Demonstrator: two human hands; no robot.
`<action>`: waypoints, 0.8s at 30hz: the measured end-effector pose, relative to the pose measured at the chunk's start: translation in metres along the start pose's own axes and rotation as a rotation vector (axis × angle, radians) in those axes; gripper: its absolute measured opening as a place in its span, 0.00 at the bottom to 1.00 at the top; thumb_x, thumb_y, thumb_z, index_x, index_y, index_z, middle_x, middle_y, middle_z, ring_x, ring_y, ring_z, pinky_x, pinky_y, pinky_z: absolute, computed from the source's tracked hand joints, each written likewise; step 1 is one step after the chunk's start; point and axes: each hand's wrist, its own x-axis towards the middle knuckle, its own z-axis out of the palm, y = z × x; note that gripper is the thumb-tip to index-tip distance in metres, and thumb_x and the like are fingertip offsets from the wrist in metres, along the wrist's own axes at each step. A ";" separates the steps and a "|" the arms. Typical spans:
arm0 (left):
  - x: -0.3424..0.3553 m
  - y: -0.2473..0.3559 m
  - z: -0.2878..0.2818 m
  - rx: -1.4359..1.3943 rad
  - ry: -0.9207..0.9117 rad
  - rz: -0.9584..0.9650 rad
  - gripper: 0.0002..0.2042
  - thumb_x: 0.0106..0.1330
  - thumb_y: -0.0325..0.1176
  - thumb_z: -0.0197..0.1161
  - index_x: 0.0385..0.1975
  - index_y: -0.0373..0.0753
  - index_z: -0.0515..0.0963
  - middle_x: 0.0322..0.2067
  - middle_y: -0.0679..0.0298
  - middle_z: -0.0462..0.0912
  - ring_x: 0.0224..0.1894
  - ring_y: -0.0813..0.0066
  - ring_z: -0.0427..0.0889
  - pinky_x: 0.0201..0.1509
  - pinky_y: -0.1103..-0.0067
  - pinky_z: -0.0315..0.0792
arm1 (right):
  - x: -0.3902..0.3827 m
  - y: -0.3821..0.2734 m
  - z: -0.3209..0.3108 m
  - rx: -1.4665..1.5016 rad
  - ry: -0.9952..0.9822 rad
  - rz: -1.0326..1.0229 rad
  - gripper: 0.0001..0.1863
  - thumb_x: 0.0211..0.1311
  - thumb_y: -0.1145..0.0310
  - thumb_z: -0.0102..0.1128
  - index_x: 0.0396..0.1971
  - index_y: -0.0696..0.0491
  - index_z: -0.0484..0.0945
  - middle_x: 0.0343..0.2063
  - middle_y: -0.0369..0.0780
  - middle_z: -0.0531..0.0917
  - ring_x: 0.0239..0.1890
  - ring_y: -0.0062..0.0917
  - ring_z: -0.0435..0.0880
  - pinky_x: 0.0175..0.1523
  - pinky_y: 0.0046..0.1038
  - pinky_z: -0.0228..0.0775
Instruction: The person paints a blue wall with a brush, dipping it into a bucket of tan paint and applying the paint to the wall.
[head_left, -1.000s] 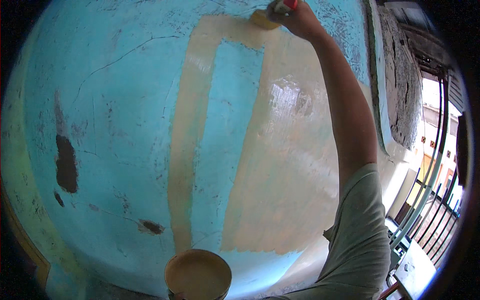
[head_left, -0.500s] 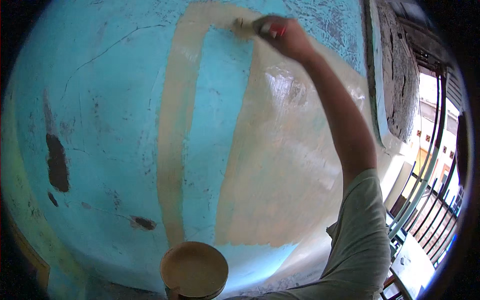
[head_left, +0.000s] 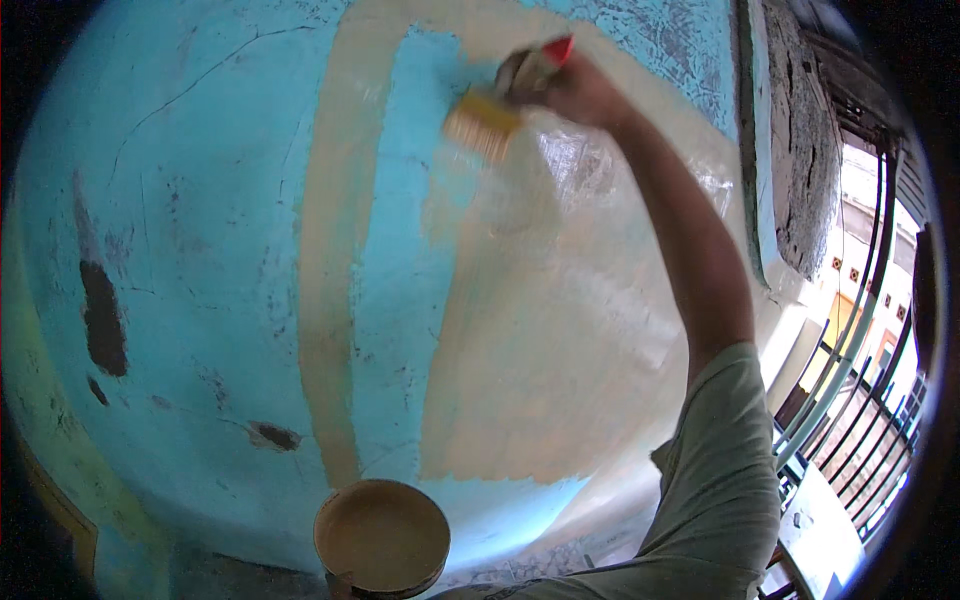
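Observation:
A wide paintbrush with pale bristles and a red-ended handle is gripped in my right hand, raised high against the wall. Its bristles lie at the blue strip, by the left edge of a large wet beige painted area; brush and fingers are slightly blurred. Low down, a round bucket holds beige paint. Only a small part of my left hand shows, closed at the bucket's near left rim; its other fingers are hidden.
The turquoise wall has cracks and dark bare patches. A vertical beige band runs left of the blue strip. At right stand a rough post, metal bars and a white-topped table.
My right hand has swept the brush downward from the top beige band. Fresh beige streaks now cover part of the blue strip. The view has shifted slightly; the bucket stays low.

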 end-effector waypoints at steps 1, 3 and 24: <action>-0.001 -0.002 -0.003 -0.039 0.016 -0.019 0.21 0.62 0.44 0.51 0.49 0.38 0.70 0.45 0.60 0.75 0.47 0.68 0.74 0.46 0.72 0.71 | 0.013 -0.010 -0.017 -0.097 0.055 -0.051 0.08 0.46 0.77 0.62 0.30 0.57 0.77 0.28 0.35 0.80 0.34 0.20 0.79 0.43 0.23 0.71; 0.002 -0.005 -0.003 -0.077 0.034 -0.037 0.20 0.62 0.44 0.51 0.49 0.38 0.70 0.45 0.60 0.75 0.47 0.68 0.74 0.46 0.73 0.71 | 0.032 -0.029 -0.039 -0.254 0.204 -0.256 0.02 0.49 0.74 0.58 0.24 0.55 0.78 0.23 0.37 0.81 0.26 0.23 0.77 0.34 0.25 0.69; 0.008 0.000 -0.013 -0.093 0.012 -0.001 0.19 0.62 0.43 0.51 0.48 0.38 0.70 0.45 0.60 0.75 0.48 0.66 0.73 0.50 0.71 0.69 | 0.049 -0.061 -0.027 -0.148 0.358 -0.154 0.03 0.52 0.75 0.55 0.23 0.57 0.77 0.22 0.39 0.81 0.26 0.23 0.77 0.33 0.25 0.69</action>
